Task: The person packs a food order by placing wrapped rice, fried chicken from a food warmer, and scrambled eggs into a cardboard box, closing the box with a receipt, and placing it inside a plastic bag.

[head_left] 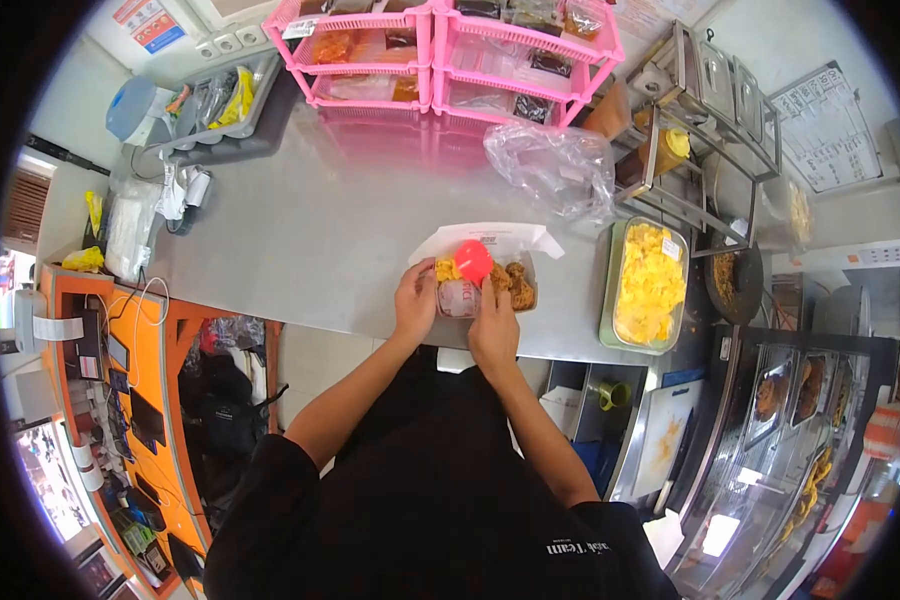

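Black shirt (410, 480) by counter (310, 230) edge; left fingers (424, 268) grip box (515, 238), right fingers (488, 292) red disc (474, 261); counter stretches left.

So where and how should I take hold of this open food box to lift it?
Probably by the two side walls of the box, one hand coming from each side. Its top is open over the food, and the white flap spreads out at the far edge, so both likely give a poor grip. Your left hand is at the left side.
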Action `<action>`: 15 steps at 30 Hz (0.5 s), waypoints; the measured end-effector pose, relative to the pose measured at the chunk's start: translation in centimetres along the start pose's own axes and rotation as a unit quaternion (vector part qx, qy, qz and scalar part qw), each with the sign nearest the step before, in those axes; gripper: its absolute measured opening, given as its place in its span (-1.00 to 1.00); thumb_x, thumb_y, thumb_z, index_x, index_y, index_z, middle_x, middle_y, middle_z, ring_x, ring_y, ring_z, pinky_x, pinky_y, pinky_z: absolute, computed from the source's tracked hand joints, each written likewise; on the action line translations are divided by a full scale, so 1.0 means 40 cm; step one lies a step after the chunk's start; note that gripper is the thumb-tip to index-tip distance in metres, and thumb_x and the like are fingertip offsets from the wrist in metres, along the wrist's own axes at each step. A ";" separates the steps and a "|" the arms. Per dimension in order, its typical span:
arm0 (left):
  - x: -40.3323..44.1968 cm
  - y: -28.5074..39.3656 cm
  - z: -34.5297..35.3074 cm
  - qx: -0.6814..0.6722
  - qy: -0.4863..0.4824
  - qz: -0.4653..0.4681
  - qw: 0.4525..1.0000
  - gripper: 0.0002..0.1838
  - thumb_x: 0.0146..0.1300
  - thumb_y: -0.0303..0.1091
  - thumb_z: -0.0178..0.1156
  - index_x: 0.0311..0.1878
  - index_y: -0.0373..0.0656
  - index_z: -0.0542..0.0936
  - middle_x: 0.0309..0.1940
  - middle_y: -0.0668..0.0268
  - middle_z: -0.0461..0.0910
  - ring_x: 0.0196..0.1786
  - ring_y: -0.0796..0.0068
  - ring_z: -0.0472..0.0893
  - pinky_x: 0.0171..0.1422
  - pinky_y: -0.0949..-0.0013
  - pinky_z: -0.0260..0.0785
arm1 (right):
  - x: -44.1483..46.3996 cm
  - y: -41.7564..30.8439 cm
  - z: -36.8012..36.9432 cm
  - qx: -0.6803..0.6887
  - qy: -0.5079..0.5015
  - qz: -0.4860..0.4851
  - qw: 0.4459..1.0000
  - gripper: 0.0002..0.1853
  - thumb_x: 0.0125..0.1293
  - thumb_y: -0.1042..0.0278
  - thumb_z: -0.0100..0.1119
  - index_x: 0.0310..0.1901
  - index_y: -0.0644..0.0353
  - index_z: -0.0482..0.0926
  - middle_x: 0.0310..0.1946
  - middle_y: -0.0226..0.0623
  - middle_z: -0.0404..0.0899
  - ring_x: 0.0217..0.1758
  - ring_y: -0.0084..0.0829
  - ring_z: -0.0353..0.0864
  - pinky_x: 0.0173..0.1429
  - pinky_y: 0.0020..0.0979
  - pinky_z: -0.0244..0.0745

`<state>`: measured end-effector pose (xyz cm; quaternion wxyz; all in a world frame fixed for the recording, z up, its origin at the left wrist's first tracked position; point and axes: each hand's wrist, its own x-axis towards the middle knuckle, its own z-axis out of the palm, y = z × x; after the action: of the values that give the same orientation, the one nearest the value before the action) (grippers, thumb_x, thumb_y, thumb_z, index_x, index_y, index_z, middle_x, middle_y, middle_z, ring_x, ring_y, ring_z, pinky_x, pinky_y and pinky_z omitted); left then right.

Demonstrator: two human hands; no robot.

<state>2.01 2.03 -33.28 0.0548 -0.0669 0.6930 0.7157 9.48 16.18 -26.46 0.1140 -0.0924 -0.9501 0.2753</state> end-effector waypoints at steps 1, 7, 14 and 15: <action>0.008 -0.003 -0.008 -0.022 -0.011 -0.014 1.000 -0.67 0.59 -0.40 0.16 0.30 -0.33 0.62 0.22 0.12 0.67 0.16 0.44 0.69 0.29 0.37 0.53 | 0.010 -0.005 -0.022 0.025 0.001 0.006 1.000 -0.47 0.41 0.52 0.09 0.42 0.29 0.46 -0.07 0.08 0.54 -0.07 0.15 0.66 -0.04 0.06 0.60; 0.013 0.009 -0.030 -0.029 -0.033 -0.059 0.997 -0.67 0.56 -0.43 0.22 0.30 -0.28 0.67 0.18 0.19 0.73 0.13 0.49 0.71 0.30 0.41 0.54 | 0.116 -0.040 -0.168 -0.025 -0.045 -0.050 0.997 -0.79 0.48 0.35 0.15 -0.01 0.21 0.71 -0.21 0.03 0.67 -0.19 0.06 0.73 -0.17 0.07 0.62; 0.020 0.015 -0.043 -0.052 -0.041 -0.124 0.990 -0.67 0.51 -0.44 0.29 0.26 -0.29 0.70 0.10 0.20 0.76 0.12 0.49 0.71 0.28 0.40 0.57 | 0.210 -0.055 -0.072 -0.198 -0.185 -0.147 0.951 -0.80 0.28 0.28 0.25 -0.35 0.21 0.76 -0.29 0.07 0.71 -0.28 0.05 0.76 -0.19 0.04 0.63; 0.029 0.017 -0.042 -0.059 -0.043 -0.128 0.989 -0.67 0.50 -0.44 0.29 0.26 -0.30 0.69 0.10 0.19 0.76 0.11 0.48 0.71 0.28 0.39 0.57 | 0.225 -0.060 -0.090 -0.202 -0.195 -0.130 0.951 -0.79 0.27 0.28 0.24 -0.37 0.22 0.76 -0.28 0.08 0.72 -0.28 0.05 0.76 -0.18 0.04 0.64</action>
<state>0.80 0.30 -32.84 0.1721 -0.1273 0.6319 0.7449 1.56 18.15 -20.71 -0.0600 0.0667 -0.9933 0.0729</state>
